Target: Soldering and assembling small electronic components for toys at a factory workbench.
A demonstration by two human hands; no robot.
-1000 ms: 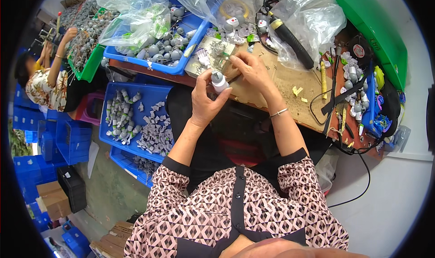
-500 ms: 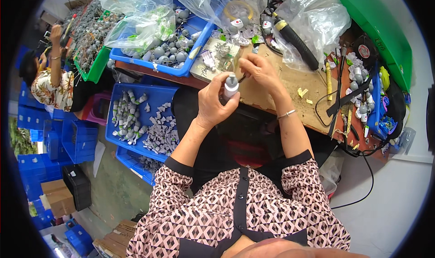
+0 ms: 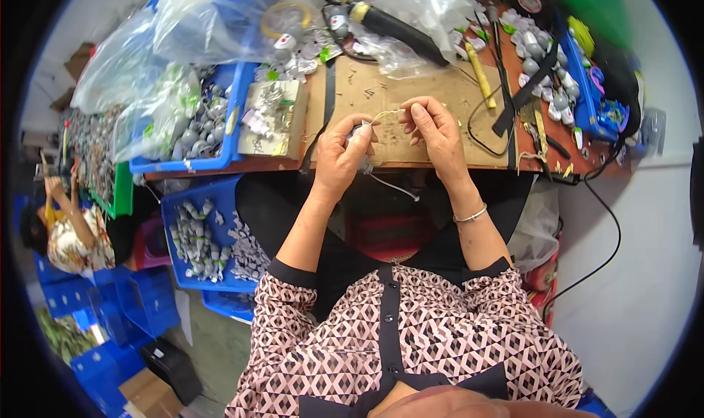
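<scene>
Left hand: closed around a small grey part, held over the near edge of the workbench.
Right hand: fingertips pinched on a thin yellowish wire.
Wire: runs roughly 3-to-9 o'clock, from the right hand toward the part; the part lies at 9 o'clock of the right hand.
Blue bin: at 8 o'clock, below the bench, holding grey parts.
Black tool: at 12 o'clock, far.

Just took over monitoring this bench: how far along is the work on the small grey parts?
Done, it seems: a blue bin by the knee holds many grey parts. In hand: the left hand grips one small grey part while the right hand pinches a thin yellowish wire at it. Left: another blue bin on the bench remains well filled.
</scene>
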